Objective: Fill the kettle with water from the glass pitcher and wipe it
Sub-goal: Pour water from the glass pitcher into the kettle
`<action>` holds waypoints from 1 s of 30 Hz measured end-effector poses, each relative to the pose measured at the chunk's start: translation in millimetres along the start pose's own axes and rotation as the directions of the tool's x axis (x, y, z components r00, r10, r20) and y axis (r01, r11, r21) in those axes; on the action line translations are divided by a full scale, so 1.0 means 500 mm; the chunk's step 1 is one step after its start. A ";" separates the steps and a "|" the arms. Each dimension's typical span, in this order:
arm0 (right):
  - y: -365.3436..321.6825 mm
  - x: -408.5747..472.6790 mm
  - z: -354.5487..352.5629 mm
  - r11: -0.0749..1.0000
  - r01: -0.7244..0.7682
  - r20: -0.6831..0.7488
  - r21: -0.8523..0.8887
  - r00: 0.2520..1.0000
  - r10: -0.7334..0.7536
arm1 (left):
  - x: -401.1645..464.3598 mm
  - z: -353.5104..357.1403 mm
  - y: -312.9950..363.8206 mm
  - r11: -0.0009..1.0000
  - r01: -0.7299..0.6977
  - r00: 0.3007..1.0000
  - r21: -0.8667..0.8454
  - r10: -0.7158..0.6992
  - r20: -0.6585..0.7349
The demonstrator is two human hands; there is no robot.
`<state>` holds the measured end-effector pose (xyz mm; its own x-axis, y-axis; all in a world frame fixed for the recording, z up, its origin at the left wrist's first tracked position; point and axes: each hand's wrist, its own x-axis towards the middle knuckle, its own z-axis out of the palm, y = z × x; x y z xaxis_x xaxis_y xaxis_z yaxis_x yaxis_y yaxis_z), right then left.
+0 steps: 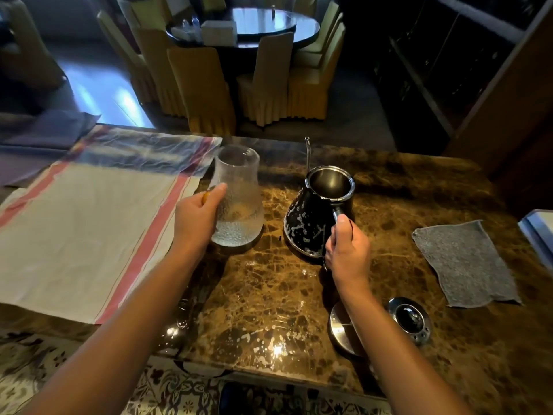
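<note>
While lidless, black kettle (311, 223) shows white splatter.

Desk (269, 295): glossy brown marble, veined. Pitcher (238, 199): clear pebbled glass. Kettle (314, 217): glossy black body, white splatter, polished metal rim. Lid (410, 320), 5 o'clock: shiny metal. Grey cloth (466, 265), 3 o'clock: matt, nubbly. Striped cloth (89, 220), 9 o'clock: creased woven fabric.

You stand in a restaurant dining room: covered chairs (270, 79) surround a round glass table (269, 25).
</note>
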<state>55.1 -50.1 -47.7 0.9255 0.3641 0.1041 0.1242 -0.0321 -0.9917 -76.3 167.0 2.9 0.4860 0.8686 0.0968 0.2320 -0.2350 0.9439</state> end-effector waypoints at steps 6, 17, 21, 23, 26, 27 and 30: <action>-0.008 0.002 -0.006 0.999 -0.039 0.068 0.029 0.997 0.037 | -0.003 -0.032 0.039 0.987 -0.112 0.988 0.119 0.098 0.121; -0.004 0.003 -0.005 0.995 -0.053 0.081 0.085 0.996 0.046 | 0.005 -0.042 0.149 0.900 -0.392 0.894 0.193 0.322 0.312; 0.001 0.006 -0.004 0.997 -0.048 0.065 0.066 0.997 0.044 | 0.031 -0.041 0.162 0.893 -0.404 0.881 0.200 0.320 0.350; 0.004 0.008 -0.003 0.997 -0.048 0.062 0.067 0.997 0.044 | 0.044 -0.035 0.169 0.887 -0.413 0.874 0.208 0.321 0.364; 0.005 0.013 -0.004 0.996 -0.050 0.080 0.077 0.996 0.044 | 0.058 -0.022 0.185 0.858 -0.448 0.864 0.252 0.343 0.370; 0.005 0.014 -0.004 0.996 -0.048 0.089 0.079 0.995 0.041 | 0.062 -0.018 0.192 0.843 -0.464 0.857 0.272 0.349 0.378; 0.005 0.015 -0.006 0.996 -0.042 0.099 0.083 0.995 0.034 | 0.072 -0.009 0.202 0.836 -0.464 0.851 0.292 0.328 0.410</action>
<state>63.4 -50.1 -49.3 0.8893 0.4531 0.0624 0.0546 0.0303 -0.9981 -39.3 176.5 103.2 0.8354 0.4828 0.2628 0.2150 -0.7270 0.6522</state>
